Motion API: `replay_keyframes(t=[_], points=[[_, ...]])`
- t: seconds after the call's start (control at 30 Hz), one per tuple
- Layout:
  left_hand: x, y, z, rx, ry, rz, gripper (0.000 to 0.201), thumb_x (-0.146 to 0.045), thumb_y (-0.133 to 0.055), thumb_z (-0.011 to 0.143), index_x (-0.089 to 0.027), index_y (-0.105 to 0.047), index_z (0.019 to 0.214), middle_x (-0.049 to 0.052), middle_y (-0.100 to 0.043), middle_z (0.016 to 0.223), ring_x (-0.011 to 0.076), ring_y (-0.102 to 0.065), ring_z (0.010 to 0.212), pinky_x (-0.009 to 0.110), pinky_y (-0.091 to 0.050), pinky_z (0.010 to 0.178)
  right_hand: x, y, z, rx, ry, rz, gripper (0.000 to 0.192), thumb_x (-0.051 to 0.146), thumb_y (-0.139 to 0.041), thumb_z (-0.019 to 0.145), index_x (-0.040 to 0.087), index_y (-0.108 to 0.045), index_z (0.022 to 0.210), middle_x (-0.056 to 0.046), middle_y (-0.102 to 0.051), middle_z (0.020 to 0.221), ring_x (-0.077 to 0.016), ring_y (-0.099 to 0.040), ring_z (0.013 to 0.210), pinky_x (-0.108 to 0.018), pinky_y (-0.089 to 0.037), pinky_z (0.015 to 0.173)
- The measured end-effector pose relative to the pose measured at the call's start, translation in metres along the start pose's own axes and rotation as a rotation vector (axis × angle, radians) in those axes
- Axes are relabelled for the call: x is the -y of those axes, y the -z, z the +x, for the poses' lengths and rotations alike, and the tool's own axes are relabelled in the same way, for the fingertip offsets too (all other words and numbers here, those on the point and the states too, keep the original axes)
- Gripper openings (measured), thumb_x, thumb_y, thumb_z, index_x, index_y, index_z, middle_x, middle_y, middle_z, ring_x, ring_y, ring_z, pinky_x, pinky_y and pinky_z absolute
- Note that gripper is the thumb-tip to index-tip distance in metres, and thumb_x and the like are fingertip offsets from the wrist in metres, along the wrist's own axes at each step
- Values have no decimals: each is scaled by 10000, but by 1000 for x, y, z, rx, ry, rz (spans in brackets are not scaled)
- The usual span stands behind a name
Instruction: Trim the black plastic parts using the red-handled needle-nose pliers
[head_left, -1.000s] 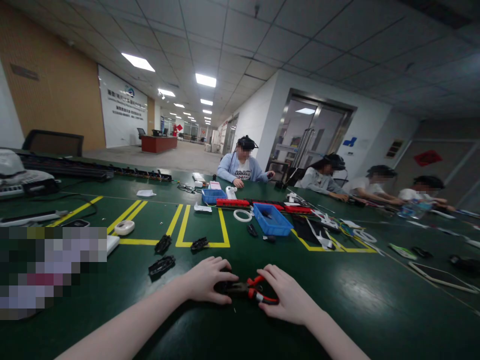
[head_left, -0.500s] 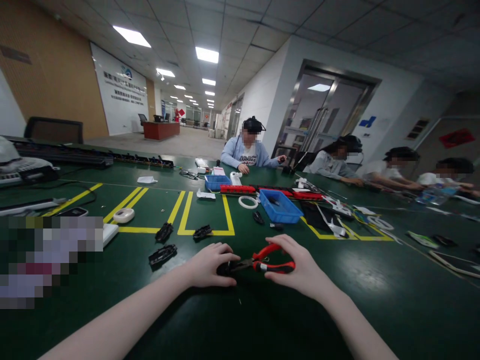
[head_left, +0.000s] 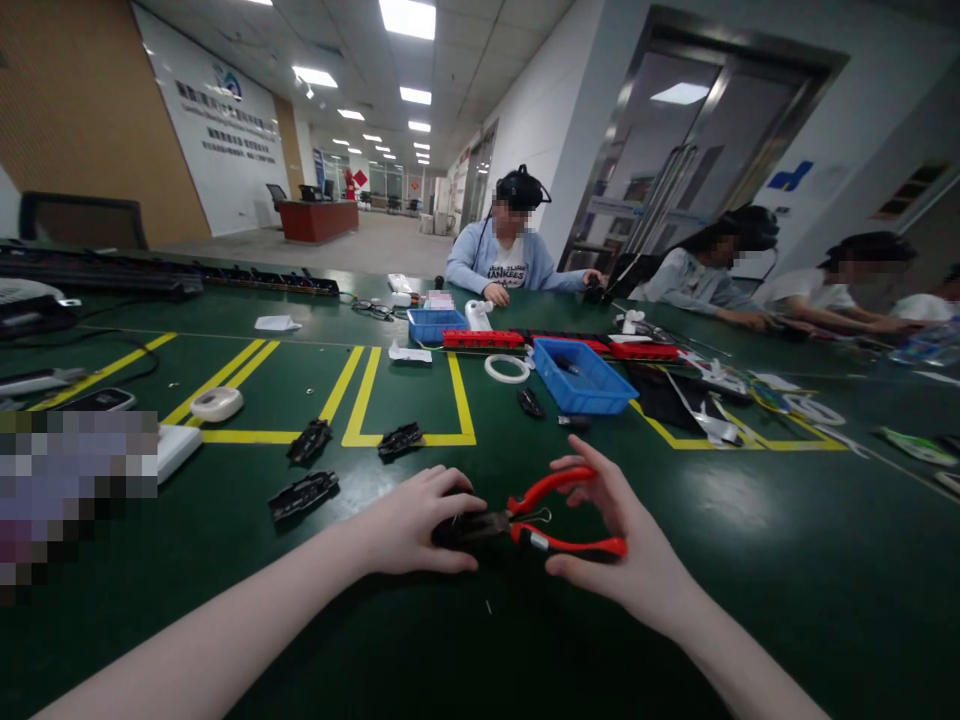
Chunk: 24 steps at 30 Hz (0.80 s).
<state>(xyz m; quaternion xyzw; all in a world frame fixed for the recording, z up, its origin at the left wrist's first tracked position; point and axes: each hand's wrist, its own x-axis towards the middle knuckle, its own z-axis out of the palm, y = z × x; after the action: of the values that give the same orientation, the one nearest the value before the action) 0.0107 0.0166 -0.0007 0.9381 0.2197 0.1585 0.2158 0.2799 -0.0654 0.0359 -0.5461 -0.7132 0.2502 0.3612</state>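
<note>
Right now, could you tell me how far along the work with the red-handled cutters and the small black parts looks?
In hand: the right hand holds the red-handled cutters, handles spread, their nose at a small black part that the left hand pins to the green table. Three similar black parts lie apart by the yellow lines; whether they are finished or waiting cannot be told. No cut piece shows clearly.
</note>
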Motion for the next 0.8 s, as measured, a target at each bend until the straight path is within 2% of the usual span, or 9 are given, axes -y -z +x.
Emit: replay_keyframes(t=[0.17,0.37,0.53,0.67,0.8], points=[[2,-2,0,12,8,-11,583,-488,-685,843,-261,-526,1355,112,-515,1324,289,-523,1172,449,-487,961,-3,11,-1,68,-18,-140,1072,510,-828,608,356,-231,1485,-107,-484,1360,-311,-575,1150,-507,-503,956],[3,-2,0,23,9,-6,581,-492,-670,854,-242,-522,1356,117,-519,1319,288,-523,1167,449,-496,952,-5,15,-2,86,159,-390,864,538,-789,657,315,-406,1399,-102,-496,1321,-310,-566,1166,-453,-513,945],[3,-1,1,24,-7,16,571,-487,-666,859,-220,-529,1345,127,-519,1323,289,-530,1162,438,-509,934,1,15,-3,57,182,-455,743,568,-746,693,271,-483,1321,-111,-561,1233,-298,-599,1081,-429,-526,870],[3,-1,1,14,-26,25,556,-487,-665,861,-212,-545,1328,134,-533,1309,289,-542,1155,423,-508,929,-1,21,-3,153,219,-526,736,528,-739,701,264,-467,1331,-110,-584,1194,-266,-637,979,-386,-550,774],[2,0,1,32,-26,33,546,-488,-654,869,-208,-548,1326,131,-529,1321,291,-539,1162,421,-510,922,0,24,-4,185,213,-562,743,487,-734,703,262,-452,1352,-110,-585,1197,-262,-644,974,-382,-554,770]])
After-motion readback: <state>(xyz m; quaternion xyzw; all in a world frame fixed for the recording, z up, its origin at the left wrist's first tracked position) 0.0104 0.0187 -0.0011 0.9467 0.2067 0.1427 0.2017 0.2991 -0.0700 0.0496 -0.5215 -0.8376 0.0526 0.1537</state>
